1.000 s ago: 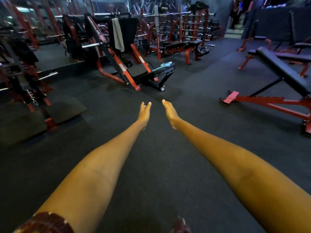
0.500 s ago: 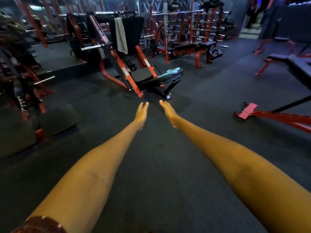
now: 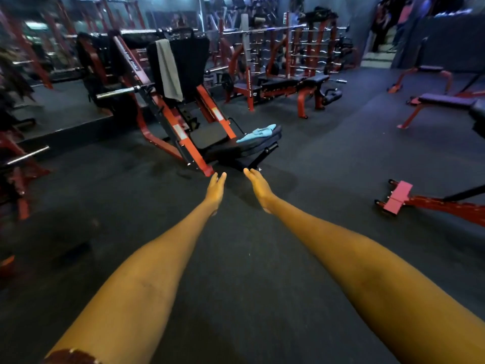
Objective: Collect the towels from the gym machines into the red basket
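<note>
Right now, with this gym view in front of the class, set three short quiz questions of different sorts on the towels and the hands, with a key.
1. True or false: the grey towel hangs over the upright black pad of the red machine.
2. Where does the blue towel lie? A) on the floor B) on the machine's low seat pad C) in a basket
3. Fill in: the left hand and the right hand hold ____.

Key: 1 true; 2 B; 3 nothing (both stretched out, fingers straight).

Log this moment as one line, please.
left hand open | right hand open | blue towel on seat | grey towel hanging | basket unseen
</note>
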`<control>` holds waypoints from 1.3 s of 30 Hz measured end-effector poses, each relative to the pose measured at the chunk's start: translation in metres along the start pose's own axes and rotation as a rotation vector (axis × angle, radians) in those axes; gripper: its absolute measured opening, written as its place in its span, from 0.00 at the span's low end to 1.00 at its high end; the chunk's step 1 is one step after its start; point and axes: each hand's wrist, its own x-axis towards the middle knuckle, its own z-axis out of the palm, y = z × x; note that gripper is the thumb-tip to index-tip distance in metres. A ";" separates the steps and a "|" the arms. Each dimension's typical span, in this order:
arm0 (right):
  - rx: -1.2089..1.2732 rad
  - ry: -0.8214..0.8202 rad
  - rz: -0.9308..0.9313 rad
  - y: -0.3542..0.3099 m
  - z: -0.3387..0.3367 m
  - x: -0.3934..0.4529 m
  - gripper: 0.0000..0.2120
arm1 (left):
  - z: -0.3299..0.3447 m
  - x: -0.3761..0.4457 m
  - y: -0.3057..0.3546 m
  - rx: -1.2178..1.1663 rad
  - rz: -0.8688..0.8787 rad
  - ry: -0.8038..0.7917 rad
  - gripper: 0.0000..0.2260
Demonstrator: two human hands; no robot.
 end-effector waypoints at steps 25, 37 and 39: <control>0.144 0.033 0.198 -0.052 -0.115 0.506 0.26 | 0.151 0.518 0.057 -0.098 -0.089 -0.064 0.25; 0.117 0.024 0.199 -0.031 -0.134 0.764 0.23 | 0.216 0.771 0.049 -0.092 -0.155 -0.058 0.21; 0.111 0.034 0.236 -0.031 -0.135 0.808 0.24 | 0.224 0.812 0.050 -0.074 -0.173 -0.080 0.21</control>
